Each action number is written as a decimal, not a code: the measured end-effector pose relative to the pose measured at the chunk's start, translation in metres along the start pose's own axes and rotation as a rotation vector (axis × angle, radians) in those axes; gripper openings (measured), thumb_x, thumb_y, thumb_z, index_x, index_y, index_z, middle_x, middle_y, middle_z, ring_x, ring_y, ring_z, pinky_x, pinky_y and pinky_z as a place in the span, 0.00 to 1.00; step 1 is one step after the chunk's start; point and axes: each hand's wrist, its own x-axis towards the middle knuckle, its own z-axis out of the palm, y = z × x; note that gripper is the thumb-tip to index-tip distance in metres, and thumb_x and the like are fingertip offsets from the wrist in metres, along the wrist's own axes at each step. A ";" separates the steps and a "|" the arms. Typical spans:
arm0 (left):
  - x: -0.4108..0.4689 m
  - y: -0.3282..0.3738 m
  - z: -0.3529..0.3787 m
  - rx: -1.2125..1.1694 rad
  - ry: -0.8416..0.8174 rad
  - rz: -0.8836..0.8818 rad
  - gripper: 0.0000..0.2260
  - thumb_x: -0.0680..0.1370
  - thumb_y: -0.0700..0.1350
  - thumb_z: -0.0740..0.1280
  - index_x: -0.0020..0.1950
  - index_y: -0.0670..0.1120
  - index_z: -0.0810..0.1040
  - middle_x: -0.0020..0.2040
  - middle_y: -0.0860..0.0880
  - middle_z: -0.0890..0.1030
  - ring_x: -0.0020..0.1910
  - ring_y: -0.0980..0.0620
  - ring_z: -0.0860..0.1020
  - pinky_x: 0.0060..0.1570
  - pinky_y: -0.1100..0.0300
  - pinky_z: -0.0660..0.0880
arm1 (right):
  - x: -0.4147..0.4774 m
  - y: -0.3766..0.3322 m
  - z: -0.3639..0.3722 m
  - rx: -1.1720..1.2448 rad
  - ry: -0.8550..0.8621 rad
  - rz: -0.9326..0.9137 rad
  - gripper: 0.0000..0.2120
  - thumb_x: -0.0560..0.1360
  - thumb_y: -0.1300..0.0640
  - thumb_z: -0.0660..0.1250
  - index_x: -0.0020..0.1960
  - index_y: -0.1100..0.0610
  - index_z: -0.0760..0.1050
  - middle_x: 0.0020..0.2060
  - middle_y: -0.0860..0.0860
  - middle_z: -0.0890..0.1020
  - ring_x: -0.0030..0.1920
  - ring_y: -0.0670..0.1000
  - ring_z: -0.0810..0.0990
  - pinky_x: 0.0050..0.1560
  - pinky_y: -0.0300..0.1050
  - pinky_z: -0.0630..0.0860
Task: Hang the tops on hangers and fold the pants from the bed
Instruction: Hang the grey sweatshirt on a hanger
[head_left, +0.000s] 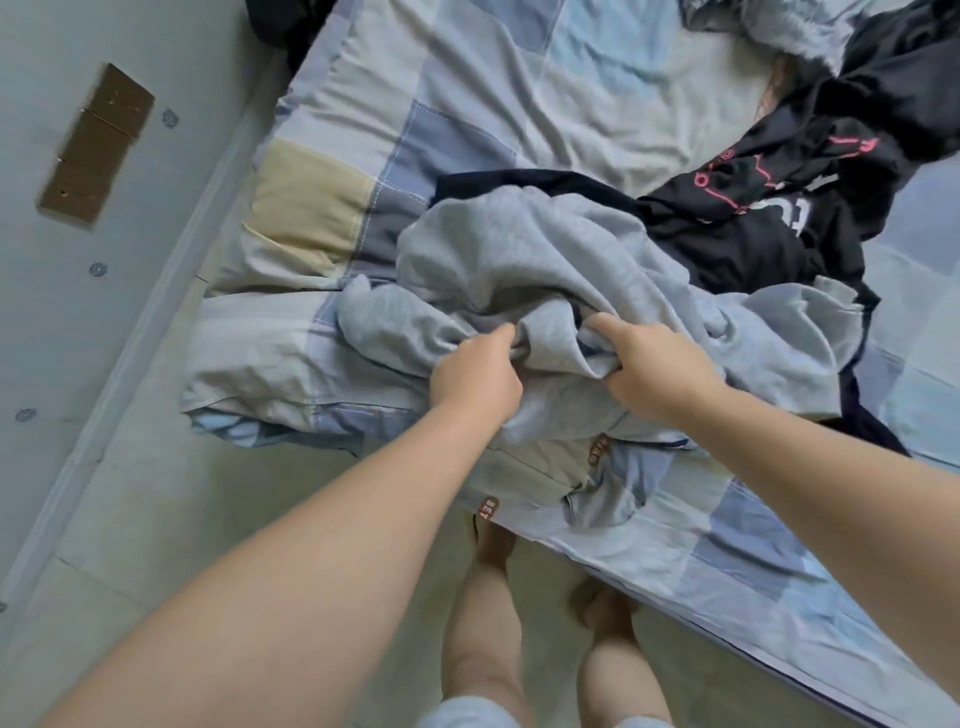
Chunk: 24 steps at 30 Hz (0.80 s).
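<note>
Grey garment (519, 249) is bunched up, so I can't tell if it's a top or pants. Fingertips of both hands are buried in its folds; only knuckles and thumbs show. Black garment (753, 218), beyond the right fingers, is crumpled too and runs off the frame's right edge. It has a pink line print plus white block letters, partly folded under, not readable. There are small orange-red letters on the edge of the patchwork bed sheet (467, 78), nearer than the wrists, too blurred to read. Fuzzy grey fabric (789, 26) lies far beyond the right fingers, cut off at the top. Left hand (478, 379): fingers curled tight, clutching a fold of the grey garment. Right hand (654, 369): same, gripping the neighbouring fold, a ridge of cloth between the two. The bulk of the grey garment lies on the bed straight beyond both sets of fingers, and some is draped under the palms toward the bed's edge.
</note>
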 end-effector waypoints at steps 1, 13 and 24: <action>-0.010 0.012 0.009 -0.019 -0.010 0.010 0.11 0.80 0.38 0.59 0.59 0.51 0.72 0.57 0.42 0.80 0.55 0.37 0.78 0.42 0.51 0.70 | -0.014 0.014 0.001 -0.010 -0.003 0.032 0.16 0.73 0.61 0.61 0.58 0.46 0.71 0.39 0.51 0.76 0.38 0.59 0.74 0.35 0.51 0.72; -0.134 0.190 0.134 -0.101 -0.207 0.191 0.08 0.80 0.39 0.59 0.46 0.52 0.66 0.52 0.44 0.80 0.52 0.39 0.77 0.47 0.48 0.76 | -0.221 0.194 0.008 0.018 0.102 0.334 0.18 0.73 0.62 0.62 0.60 0.46 0.72 0.39 0.52 0.74 0.38 0.58 0.70 0.35 0.48 0.65; -0.208 0.301 0.281 -0.147 -0.428 0.370 0.04 0.80 0.42 0.64 0.51 0.49 0.79 0.50 0.50 0.81 0.54 0.45 0.78 0.54 0.53 0.74 | -0.386 0.340 0.059 0.146 0.163 0.620 0.13 0.76 0.63 0.61 0.57 0.50 0.74 0.54 0.53 0.80 0.54 0.60 0.76 0.42 0.52 0.72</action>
